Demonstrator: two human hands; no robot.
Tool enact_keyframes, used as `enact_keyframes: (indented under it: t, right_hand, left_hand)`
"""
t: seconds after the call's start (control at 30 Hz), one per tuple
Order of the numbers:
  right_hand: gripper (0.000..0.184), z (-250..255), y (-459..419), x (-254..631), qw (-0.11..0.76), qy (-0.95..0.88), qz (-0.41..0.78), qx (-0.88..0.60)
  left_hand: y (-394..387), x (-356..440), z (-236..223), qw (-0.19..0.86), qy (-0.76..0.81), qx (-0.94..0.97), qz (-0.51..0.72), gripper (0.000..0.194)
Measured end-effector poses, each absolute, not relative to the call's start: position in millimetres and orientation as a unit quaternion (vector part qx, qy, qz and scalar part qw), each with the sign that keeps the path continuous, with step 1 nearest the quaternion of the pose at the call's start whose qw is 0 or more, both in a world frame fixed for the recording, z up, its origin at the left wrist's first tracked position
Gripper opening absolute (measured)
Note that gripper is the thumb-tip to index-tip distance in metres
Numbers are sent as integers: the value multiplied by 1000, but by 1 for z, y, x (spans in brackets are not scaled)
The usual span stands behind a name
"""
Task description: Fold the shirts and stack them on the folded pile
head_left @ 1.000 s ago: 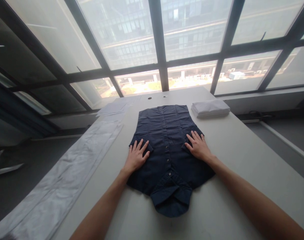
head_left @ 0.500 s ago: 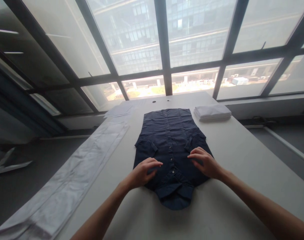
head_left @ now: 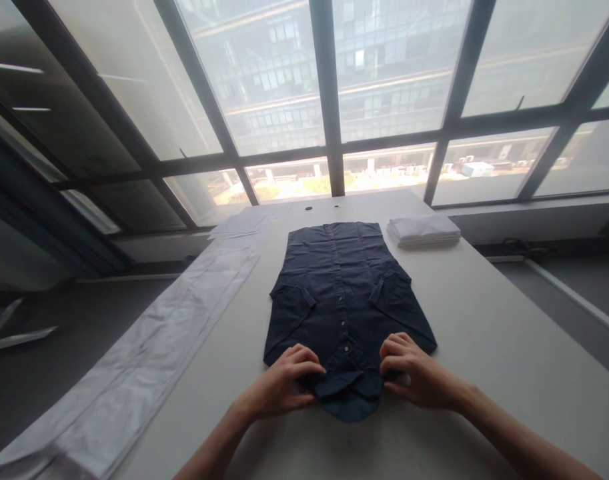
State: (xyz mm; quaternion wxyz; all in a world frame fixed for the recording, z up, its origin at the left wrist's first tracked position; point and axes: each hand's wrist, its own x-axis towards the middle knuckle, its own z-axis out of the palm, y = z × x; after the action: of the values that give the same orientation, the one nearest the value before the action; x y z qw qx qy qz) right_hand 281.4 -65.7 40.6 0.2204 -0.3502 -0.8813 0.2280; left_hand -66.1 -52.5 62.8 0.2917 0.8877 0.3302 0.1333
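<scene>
A navy button-up shirt (head_left: 340, 293) lies front up on the table, its collar towards me and its buttons running down the middle. My left hand (head_left: 289, 379) is at the shoulder edge left of the collar, fingers curled over the cloth and thumb low beside it. On the collar's other side, my right hand (head_left: 417, 372) bends its fingers over the opposite shoulder edge, with the thumb beneath. The cloth at the fingertips is partly hidden. Sleeve ends lie folded over the shirt's front on both sides.
The white table (head_left: 484, 347) reaches towards large windows. A long white garment or cloth (head_left: 149, 347) lies along its left edge, with white sheets (head_left: 241, 223) beyond. A folded white stack (head_left: 424, 230) sits at the far right. A curtain (head_left: 39, 207) hangs at left.
Both hands have come down towards me from above the shirt's front to the shoulder edges beside the collar. The shirt's near corners now show more fully at each side.
</scene>
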Motion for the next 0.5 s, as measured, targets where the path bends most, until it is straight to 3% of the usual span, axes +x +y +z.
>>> enact_keyframes:
  t: [0.2,0.33,0.5]
  right_hand:
    - [8,32,-64,280,239,-872,224,-364]
    - [15,27,-62,277,235,-863,219,-390]
    - [18,22,-61,273,222,-853,194,-430]
  left_hand:
    - [-47,-66,50,279,349,882,151,9]
    - [-43,-64,42,295,379,857,186,24]
    - [-42,-60,33,280,431,829,219,23]
